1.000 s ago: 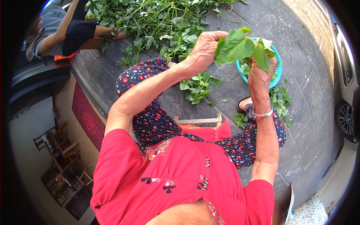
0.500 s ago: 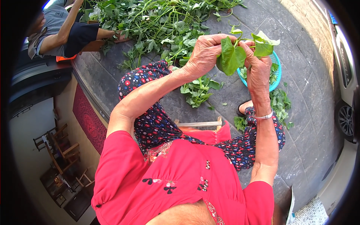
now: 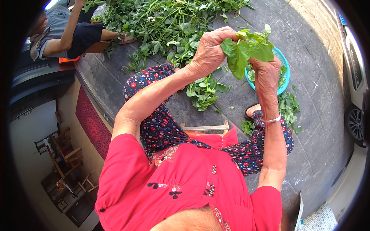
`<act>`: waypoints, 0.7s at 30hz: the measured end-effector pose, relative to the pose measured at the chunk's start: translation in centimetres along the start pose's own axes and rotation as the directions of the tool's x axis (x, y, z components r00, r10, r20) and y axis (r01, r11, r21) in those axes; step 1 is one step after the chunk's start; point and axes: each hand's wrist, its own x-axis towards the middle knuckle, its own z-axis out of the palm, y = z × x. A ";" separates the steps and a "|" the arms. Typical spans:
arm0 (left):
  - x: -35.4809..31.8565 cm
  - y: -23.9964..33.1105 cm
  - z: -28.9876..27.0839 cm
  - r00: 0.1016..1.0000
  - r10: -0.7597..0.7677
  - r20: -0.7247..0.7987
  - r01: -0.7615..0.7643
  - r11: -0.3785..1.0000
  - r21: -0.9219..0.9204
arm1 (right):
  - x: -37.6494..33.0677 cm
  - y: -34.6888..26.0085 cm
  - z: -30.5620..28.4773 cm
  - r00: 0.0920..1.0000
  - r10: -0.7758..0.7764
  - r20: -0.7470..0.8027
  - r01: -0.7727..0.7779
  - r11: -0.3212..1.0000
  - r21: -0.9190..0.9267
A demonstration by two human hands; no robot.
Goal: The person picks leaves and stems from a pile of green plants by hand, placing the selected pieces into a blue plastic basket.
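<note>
A green leafy sprig [image 3: 239,56] with broad leaves is held up between my hands. My left hand [image 3: 213,48] is closed on its stem side, thumb and fingers pinched together. My right hand [image 3: 268,75] is closed at the sprig's other side, its fingertips partly hidden behind a leaf. Beneath the right hand stands a turquoise plastic basket [image 3: 286,66] with some green leaves in it. A small bunch of cut greens [image 3: 203,92] lies on the ground between my knees. More loose leaves [image 3: 288,107] lie beside my right foot.
A big heap of leafy vines [image 3: 165,27] spreads over the grey paved ground [image 3: 320,115] ahead. Another person [image 3: 61,32] sits at the far left, holding leaves. A wooden stool's bar [image 3: 204,128] shows between my legs. A parked car [image 3: 354,77] stands at the right.
The sprig has turned and risen slightly between my hands, its leaves now bunched closer together. My left hand has moved up a little. At far left, the other person's raised hand now shows leaves.
</note>
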 end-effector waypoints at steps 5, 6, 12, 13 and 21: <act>0.0 0.7 -0.4 0.999 0.037 0.012 -0.039 0.991 0.131 | 0.0 -0.3 -0.3 0.998 0.045 0.035 -0.041 0.992 -0.119; 0.0 0.6 -0.4 0.999 0.038 0.013 -0.039 0.991 0.131 | -0.1 -0.3 -0.3 0.997 0.057 0.051 -0.049 0.988 -0.149; 0.1 0.4 -0.2 0.993 0.115 -0.042 -0.101 0.964 0.244 | -0.2 -0.3 0.6 0.999 0.038 -0.013 -0.039 0.998 -0.050; 0.1 0.5 -0.1 0.993 0.115 -0.040 -0.102 0.965 0.243 | -0.3 -0.3 0.6 0.999 0.024 -0.046 -0.023 1.000 0.005; -0.1 0.4 -0.2 0.986 -0.154 -0.070 0.153 0.988 -0.007 | -0.2 -0.6 0.6 1.000 0.026 -0.015 -0.028 0.994 -0.104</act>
